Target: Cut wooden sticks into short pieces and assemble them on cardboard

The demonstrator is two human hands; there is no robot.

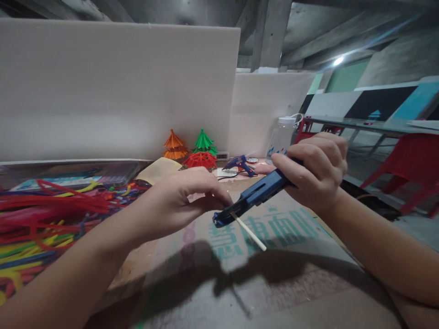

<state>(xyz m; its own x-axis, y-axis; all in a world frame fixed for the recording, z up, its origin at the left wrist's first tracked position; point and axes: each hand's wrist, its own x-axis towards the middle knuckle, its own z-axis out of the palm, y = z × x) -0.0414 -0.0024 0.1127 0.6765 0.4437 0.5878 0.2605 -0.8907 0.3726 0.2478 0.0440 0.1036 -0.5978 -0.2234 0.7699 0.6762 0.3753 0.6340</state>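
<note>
My right hand (pixel 313 171) is closed around a long blue hand tool (pixel 262 189) with a slot along its body. The tool slants down to the left, and its exact kind is not clear. At its dark lower end, a thin pale stick (pixel 252 235) crosses it and points down to the right. My left hand (pixel 192 196) has thumb and fingers pinched together at the stick's upper end, beside the tool's tip. The fingers hide that end. Both hands are raised above printed cardboard (pixel 291 278), where their shadows fall.
Colourful fuzzy pipe cleaners (pixel 44 214) pile up at left. Behind stand an orange tree (pixel 174 148), a green tree (pixel 204 141) and a red piece (pixel 200 160). A blue glue gun (pixel 242 163) and a clear bottle (pixel 281 137) are at the back, before white panels (pixel 116 91).
</note>
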